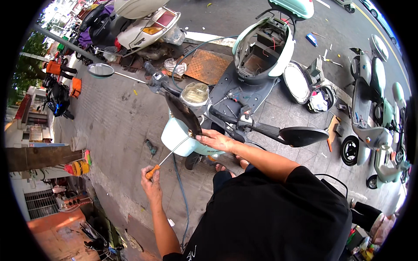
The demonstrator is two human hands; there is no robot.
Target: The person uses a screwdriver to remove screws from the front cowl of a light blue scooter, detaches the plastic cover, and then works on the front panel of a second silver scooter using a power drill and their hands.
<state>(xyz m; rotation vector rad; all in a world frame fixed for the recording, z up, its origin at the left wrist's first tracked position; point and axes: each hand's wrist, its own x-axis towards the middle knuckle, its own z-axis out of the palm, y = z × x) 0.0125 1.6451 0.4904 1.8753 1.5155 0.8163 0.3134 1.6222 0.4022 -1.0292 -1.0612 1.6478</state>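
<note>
left fingers (145,173) curled, right fingers (205,139) straighter

The left hand (151,184) holds a screwdriver (153,171), seemingly against a dark panel (185,115).

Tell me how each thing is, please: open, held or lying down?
Orange-handled metal screwdriver: held in the left grip.
Curved dark panel: tilted, touched by the right grip.
Pale-green plastic scooter body: open on top, wires showing.
Teal-and-black power tool: lying on the pavement.
Grey-and-red power tool: lying on the footboard.
Long blue hose: stretched out, uncoiled.
</note>
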